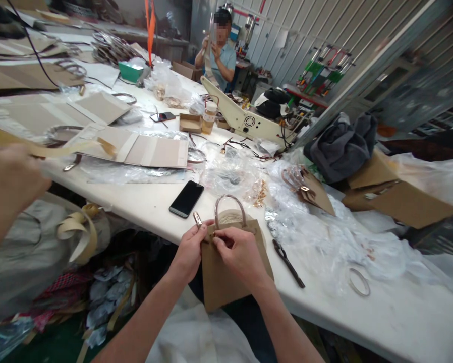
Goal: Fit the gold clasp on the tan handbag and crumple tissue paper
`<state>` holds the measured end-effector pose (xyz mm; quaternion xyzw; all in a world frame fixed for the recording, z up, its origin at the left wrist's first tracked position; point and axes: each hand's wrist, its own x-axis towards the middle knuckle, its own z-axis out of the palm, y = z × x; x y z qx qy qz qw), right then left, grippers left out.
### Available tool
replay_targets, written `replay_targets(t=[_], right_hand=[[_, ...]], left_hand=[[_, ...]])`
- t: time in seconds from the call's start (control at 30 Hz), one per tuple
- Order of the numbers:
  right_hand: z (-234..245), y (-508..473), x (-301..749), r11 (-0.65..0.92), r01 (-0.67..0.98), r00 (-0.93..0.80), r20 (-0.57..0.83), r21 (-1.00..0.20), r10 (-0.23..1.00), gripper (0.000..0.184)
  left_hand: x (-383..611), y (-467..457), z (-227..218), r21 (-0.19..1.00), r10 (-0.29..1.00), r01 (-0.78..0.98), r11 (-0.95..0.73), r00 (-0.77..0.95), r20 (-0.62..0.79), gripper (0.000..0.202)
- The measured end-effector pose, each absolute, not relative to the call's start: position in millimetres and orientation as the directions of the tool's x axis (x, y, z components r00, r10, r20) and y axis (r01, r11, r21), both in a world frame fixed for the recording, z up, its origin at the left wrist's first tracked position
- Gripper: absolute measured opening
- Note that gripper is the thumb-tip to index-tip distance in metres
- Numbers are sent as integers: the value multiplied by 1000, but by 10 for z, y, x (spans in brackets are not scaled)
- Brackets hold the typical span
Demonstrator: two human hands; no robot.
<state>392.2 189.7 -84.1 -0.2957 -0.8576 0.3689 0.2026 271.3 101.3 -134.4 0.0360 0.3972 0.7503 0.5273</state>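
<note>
Two hands, left hand (190, 252) and right hand (240, 254), are pinched on the brown bag (221, 285) at its top edge; judged light, stiff, creasable, best gripped beside the handle (230, 199).

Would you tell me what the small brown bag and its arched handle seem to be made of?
The small brown bag looks matte and stiff, probably card or faux leather; flat, no sheen. Its arched handle is a smooth pinkish band, possibly leather-covered.
</note>
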Motion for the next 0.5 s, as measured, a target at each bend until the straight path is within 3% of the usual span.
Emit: replay_targets(t=[0.23, 0.5], right_hand=[[-934, 1841, 3854, 603, 458, -698, 156, -653, 699, 16], [-997, 1749, 3799, 675, 508, -728, 153, -535, 669, 16]], left_hand=[[2716, 1064, -1404, 670, 803, -729, -137, -478, -356, 60], [2738, 1060, -1360, 694, 810, -708, -131, -480, -337, 58]])
